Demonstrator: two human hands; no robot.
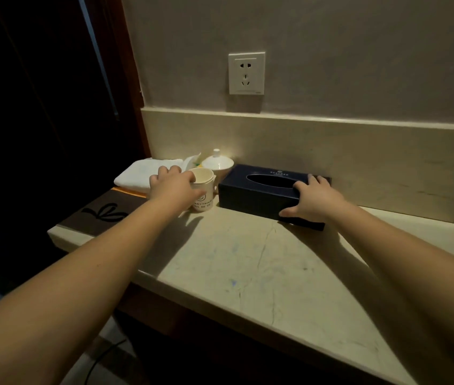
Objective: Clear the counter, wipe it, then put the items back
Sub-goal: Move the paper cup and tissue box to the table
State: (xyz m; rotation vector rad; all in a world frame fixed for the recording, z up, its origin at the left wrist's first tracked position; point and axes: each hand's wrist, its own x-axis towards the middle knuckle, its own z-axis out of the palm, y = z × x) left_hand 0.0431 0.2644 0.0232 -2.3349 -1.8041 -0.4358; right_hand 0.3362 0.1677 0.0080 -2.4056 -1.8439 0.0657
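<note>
Fingers came first in my view: those of the right hand (316,202) lay spread across the top right end of the dark blue tissue box (264,193), with the thumb stretched along its near edge, so I judged the box held between thumb and fingers rather than merely touched. The left hand (171,187) curled round the rim and near side of a cream paper cup (203,190) printed with dark lettering; its thumb was hidden from me, but the fingers bent over the cup's left side and I read that as a grip.

Outward from the hands, the box sat toward the far side of the pale marble counter (248,273), just short of the backsplash, and the cup stood just beside its left end. Beyond the cup I saw a white lidded ceramic cup (217,162), and to the left of that a folded white towel (142,173) with some crumpled paper behind it. A dark mat with a bow-like mark (100,215) lay at the counter's near left end. A white wall socket (246,73) was set in the wall above.

As for progress, I judged the job barely begun: every item I could make out was on the counter, both arms were only now taking hold of the first two, and faint bluish smears marked the near surface. Clearing, wiping and replacing all remained.
</note>
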